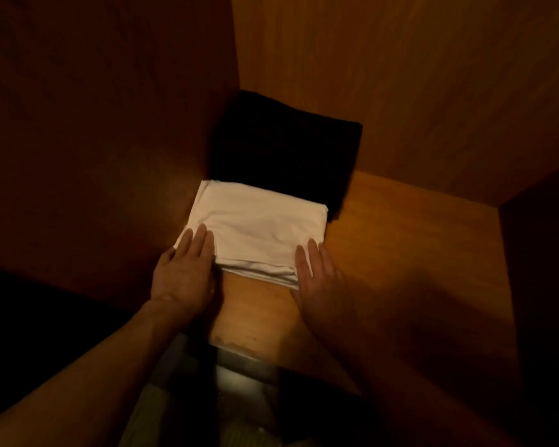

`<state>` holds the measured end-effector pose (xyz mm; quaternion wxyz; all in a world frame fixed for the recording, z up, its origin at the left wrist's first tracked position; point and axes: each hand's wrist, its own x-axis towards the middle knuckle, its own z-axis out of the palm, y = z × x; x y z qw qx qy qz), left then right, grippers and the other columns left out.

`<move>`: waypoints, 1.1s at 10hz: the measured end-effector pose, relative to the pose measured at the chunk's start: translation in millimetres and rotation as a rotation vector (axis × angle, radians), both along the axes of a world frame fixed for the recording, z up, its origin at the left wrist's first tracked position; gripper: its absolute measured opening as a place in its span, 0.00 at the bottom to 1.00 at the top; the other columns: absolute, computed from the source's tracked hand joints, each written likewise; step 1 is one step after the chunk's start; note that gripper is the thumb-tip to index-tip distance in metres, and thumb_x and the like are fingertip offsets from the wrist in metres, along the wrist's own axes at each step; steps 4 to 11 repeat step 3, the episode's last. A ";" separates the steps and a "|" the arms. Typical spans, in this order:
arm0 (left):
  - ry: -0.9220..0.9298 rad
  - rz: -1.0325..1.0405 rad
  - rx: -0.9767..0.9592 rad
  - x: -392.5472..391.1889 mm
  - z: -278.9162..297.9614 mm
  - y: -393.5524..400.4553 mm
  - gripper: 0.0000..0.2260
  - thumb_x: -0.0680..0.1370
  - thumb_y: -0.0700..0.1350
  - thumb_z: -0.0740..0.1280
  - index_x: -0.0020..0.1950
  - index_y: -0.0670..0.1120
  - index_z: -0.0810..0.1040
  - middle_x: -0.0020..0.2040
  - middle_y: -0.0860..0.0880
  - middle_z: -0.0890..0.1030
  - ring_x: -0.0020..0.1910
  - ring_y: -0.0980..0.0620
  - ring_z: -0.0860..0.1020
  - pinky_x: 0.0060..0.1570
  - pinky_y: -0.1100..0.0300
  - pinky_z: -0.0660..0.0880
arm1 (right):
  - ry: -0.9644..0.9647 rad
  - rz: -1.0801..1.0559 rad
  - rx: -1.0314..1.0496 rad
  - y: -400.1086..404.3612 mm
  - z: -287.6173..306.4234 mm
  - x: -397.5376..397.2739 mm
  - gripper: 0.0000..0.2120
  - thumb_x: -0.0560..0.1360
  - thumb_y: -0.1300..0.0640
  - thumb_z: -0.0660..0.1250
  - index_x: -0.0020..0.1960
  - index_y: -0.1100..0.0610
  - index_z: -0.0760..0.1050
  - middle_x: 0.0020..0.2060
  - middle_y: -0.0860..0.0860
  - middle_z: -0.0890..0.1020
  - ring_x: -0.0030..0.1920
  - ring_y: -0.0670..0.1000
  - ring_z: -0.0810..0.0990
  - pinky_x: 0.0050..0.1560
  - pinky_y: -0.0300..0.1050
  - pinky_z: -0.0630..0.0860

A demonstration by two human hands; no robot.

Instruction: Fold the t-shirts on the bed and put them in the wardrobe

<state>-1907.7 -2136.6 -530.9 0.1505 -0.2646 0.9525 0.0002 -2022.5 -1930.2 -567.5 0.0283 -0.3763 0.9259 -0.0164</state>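
Head view, both flat: left hand (183, 269) and right hand (317, 275) press straight-fingered on the folded white t-shirt's (255, 227) near corners on the wardrobe shelf (400, 240), and a hard shove could ruck it against the dark folded garment (284, 150) just behind.

Below the shelf edge — a pale striped fabric (162, 414), dimly lit.
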 end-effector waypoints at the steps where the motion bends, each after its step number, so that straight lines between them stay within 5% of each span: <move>1: 0.037 0.042 0.112 3.0 22.4 18.5 0.33 0.80 0.46 0.58 0.81 0.47 0.46 0.82 0.49 0.44 0.80 0.48 0.46 0.74 0.48 0.56 | -0.084 0.014 0.034 -0.9 28.9 10.2 0.41 0.66 0.47 0.78 0.74 0.61 0.67 0.72 0.62 0.69 0.71 0.62 0.70 0.61 0.55 0.75; 2: 0.080 0.056 0.198 6.2 55.8 43.0 0.31 0.80 0.44 0.59 0.81 0.48 0.51 0.81 0.48 0.50 0.80 0.47 0.52 0.74 0.50 0.56 | -0.194 0.087 0.049 12.0 64.3 19.0 0.33 0.81 0.49 0.62 0.79 0.59 0.53 0.78 0.58 0.58 0.77 0.58 0.57 0.73 0.53 0.59; 3: 0.085 0.071 0.241 6.6 93.9 67.3 0.26 0.80 0.41 0.60 0.78 0.43 0.58 0.78 0.44 0.61 0.75 0.44 0.62 0.71 0.54 0.59 | -0.217 0.059 0.036 22.0 102.4 23.1 0.21 0.82 0.55 0.58 0.73 0.58 0.64 0.69 0.57 0.70 0.69 0.59 0.68 0.66 0.53 0.65; 11: 0.085 0.071 0.241 6.6 93.9 67.3 0.26 0.80 0.41 0.60 0.78 0.43 0.58 0.78 0.44 0.61 0.75 0.44 0.62 0.71 0.54 0.59 | -0.217 0.059 0.036 22.0 102.4 23.1 0.21 0.82 0.55 0.58 0.73 0.58 0.64 0.69 0.57 0.70 0.69 0.59 0.68 0.66 0.53 0.65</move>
